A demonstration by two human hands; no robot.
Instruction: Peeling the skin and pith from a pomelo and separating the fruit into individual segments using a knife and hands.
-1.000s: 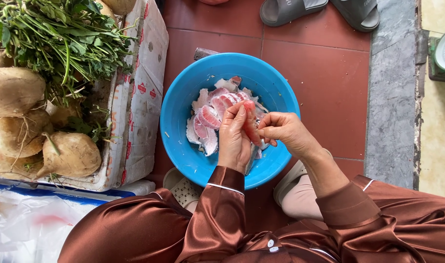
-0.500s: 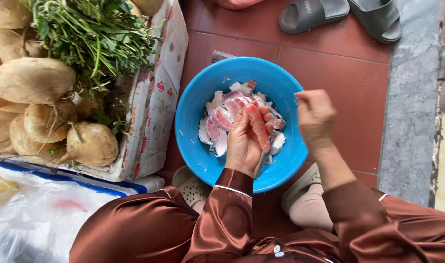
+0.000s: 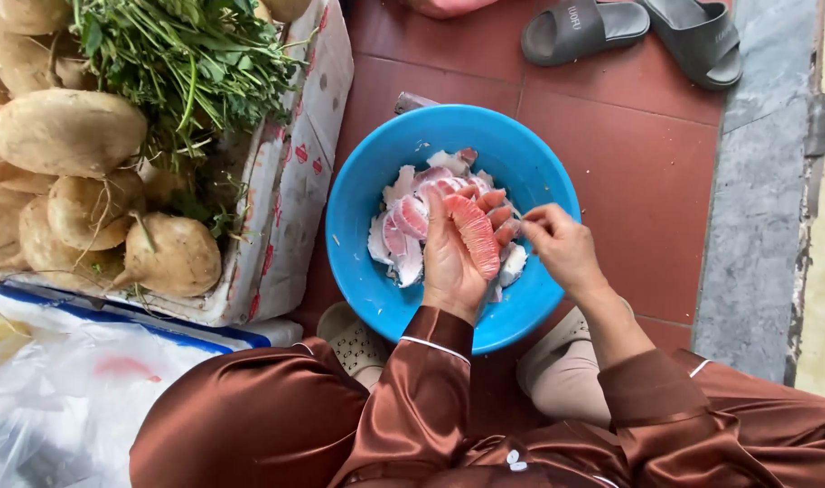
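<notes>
Left of frame: white cardboard box (image 3: 290, 181), small red marks on flaps, holding pale tubers (image 3: 65, 131) and greens (image 3: 191, 54). Centre: blue bowl (image 3: 358, 208) on red tile floor. Left hand (image 3: 453, 258) cradles pink pomelo segment (image 3: 474, 233), fingers curled around it, long axis upper left to lower right. Right hand (image 3: 562, 244) touches segment's right edge, fingers pinched.
</notes>
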